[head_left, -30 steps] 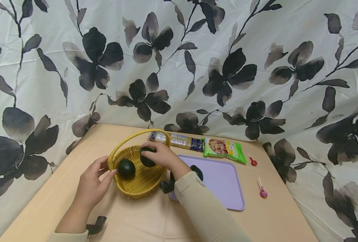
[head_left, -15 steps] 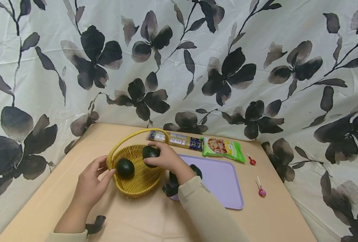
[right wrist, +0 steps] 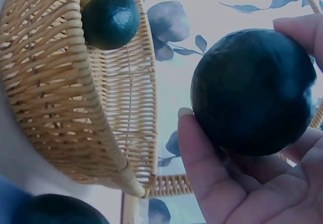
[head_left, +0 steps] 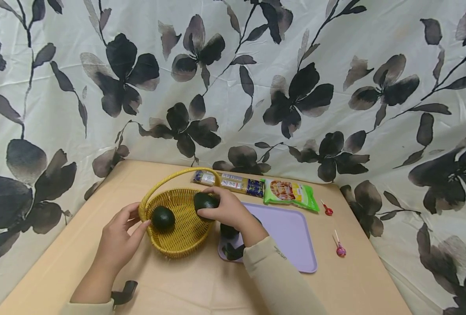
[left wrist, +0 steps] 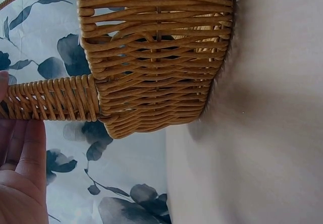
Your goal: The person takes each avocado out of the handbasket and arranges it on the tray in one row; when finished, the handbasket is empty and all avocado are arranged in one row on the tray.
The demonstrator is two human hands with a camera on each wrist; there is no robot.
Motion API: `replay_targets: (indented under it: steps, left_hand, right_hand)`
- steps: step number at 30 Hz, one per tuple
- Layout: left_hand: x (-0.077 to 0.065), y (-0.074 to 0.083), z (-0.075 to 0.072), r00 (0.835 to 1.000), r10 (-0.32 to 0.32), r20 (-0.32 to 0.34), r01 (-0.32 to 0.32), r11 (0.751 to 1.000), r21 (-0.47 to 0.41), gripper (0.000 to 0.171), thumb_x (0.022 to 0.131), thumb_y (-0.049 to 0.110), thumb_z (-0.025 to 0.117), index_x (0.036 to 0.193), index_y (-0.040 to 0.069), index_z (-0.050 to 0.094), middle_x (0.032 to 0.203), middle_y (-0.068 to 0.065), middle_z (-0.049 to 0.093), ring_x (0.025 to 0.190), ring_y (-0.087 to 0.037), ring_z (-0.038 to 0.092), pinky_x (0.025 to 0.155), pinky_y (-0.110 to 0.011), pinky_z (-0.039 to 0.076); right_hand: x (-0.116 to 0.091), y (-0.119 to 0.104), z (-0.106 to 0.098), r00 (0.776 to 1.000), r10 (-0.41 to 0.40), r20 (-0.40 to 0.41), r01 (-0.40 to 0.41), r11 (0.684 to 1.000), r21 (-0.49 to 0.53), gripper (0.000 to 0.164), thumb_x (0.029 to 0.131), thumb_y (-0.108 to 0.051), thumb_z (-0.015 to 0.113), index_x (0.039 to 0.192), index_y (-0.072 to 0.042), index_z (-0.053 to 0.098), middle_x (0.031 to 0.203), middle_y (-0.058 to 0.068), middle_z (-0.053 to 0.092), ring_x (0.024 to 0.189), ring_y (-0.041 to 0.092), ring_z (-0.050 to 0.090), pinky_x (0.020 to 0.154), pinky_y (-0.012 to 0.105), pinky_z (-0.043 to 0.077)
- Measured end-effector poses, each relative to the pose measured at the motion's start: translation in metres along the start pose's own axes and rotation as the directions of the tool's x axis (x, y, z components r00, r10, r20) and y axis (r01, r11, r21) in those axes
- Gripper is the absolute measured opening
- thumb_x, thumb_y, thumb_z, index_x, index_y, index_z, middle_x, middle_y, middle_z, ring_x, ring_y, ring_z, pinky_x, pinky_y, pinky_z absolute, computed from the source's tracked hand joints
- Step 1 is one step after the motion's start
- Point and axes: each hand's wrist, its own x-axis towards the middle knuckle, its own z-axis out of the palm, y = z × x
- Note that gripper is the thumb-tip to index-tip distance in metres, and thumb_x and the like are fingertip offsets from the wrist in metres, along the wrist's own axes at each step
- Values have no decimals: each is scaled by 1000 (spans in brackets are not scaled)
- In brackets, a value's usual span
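Left of the wicker basket [head_left: 187,236], a person's left hand [head_left: 121,240] holds the foot of its handle, thumb on one side and fingers on the other; the left wrist view crops most of that hand. Inside the basket, toward its left wall, lies one dark green fruit [head_left: 163,219]. Above the basket's right rim, the right hand [head_left: 233,214] grips a second fruit [head_left: 205,201], thumb and fingers spread wide about its sides. A second ago that fruit sits deeper over the basket's floor; now it is up and shifted toward the rim, a move that reads as lifting out rather than setting down and leaves a single fruit inside.

Just right of the basket, the purple tray [head_left: 292,236] is partly covered by the right wrist and sleeve. Dark shapes show there, at least one seemingly another fruit, though the wrist hides too much for a count. Behind and right of the basket lie a long packet [head_left: 238,183], its left part crossed by the handle, and a green bag [head_left: 292,195]; farther right are two lollipops [head_left: 341,250].
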Motion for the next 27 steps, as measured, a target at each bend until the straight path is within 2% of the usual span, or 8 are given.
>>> replay_targets:
  steps: [7,11,18,24,27]
  left_hand:
    - [0,0,-1,1000,2,-3,-2,1000,-8,57,86,0,80,137,4,57,120,-9,69,108,-17,65,95,4,43]
    - [1,1,-1,1000,2,-1,-2,1000,-9,56,86,0,80,137,4,57,120,-9,69,108,-19,66,95,4,42]
    - [1,1,-1,1000,7,4,-7,1000,-8,57,86,-1,80,137,3,56,122,-10,68,108,-25,66,95,5,42]
    - [2,2,-1,1000,8,3,-8,1000,-10,58,85,-2,81,137,4,56,120,-9,69,108,-23,66,95,5,42]
    - [2,2,-1,1000,7,4,-7,1000,-10,59,85,-2,81,138,5,56,120,-9,69,108,-21,65,95,5,42]
  right_hand:
    - [-7,3,-8,1000,21,-14,-21,1000,-7,61,80,-43,82,137,-34,62,127,5,66,106,22,64,89,46,60]
    - [-11,7,-13,999,38,-31,-39,999,-17,64,81,-45,82,140,-30,61,128,5,66,108,23,64,89,47,62]
    - [-23,20,-24,994,66,-82,-60,995,74,59,84,-40,82,137,-25,62,124,7,68,107,23,65,86,44,64]
    - [-33,35,-29,991,52,-123,-40,994,97,56,90,-36,75,142,-21,60,131,8,65,114,27,64,94,48,60]
    - [-38,39,-31,985,66,-159,-52,995,89,53,90,-34,75,140,-22,62,135,7,63,118,27,62,98,49,57]
